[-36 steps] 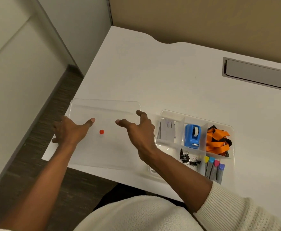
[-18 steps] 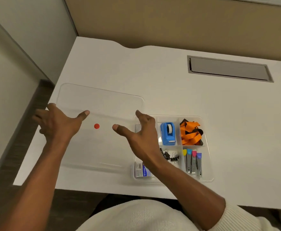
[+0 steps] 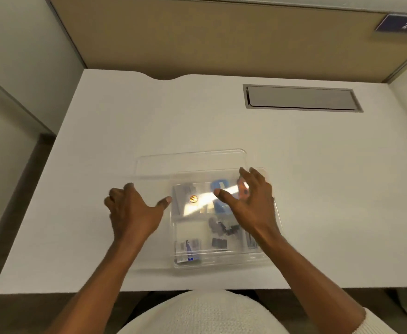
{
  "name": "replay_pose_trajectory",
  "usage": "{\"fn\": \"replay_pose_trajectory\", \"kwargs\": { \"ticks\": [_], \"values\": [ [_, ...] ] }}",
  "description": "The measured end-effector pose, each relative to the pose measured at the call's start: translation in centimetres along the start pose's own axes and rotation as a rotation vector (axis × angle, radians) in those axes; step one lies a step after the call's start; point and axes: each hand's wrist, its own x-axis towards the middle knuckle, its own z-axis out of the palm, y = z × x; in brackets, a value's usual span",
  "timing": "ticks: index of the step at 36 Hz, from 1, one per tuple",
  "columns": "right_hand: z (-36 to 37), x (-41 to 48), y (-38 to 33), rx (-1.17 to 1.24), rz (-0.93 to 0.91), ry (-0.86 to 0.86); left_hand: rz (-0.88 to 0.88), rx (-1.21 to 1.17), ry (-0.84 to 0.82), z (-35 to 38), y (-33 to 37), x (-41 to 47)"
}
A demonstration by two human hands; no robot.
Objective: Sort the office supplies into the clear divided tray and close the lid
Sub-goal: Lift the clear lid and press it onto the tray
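My two hands hold the clear lid, which hovers tilted and blurred over the clear divided tray, shifted a little to the tray's left. An orange-red dot marks the lid's middle. My left hand grips the lid's left edge with its thumb on top. On the right edge sits my right hand. Through the plastic I see a blue tape dispenser, an orange lanyard, black binder clips and a small blue-and-white box. The right-hand compartments are hidden by my right arm.
The tray sits near the front edge of a white desk. A grey cable hatch is set into the desk at the back right. A tan partition wall closes off the back, and the floor drops away at the left.
Both hands have carried the lid from the desk left of the tray rightward until it hangs over the tray. The camera view has also swung to centre on the tray.
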Motion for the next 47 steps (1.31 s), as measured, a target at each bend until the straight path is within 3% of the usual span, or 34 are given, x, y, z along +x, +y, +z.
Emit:
{"fn": "replay_pose_trajectory", "kwargs": {
  "ticks": [8, 24, 29, 47],
  "values": [
    [-3.1, 1.4, 6.9, -0.169, -0.019, -0.042, 0.116, 0.064, -0.104, 5.5, 1.7, -4.3],
    [-1.6, 1.1, 12.8, -0.425, -0.244, -0.073, 0.213, 0.144, 0.034, 10.2, 1.1, -5.2],
    [-1.4, 0.9, 13.6, -0.438, -0.327, -0.091, 0.270, 0.066, 0.002, 12.0, -0.5, -5.9],
    [0.0, 1.1, 14.3, -0.546, -0.299, -0.005, 0.418, 0.149, 0.067, 14.0, -2.1, -3.2]
  ]
}}
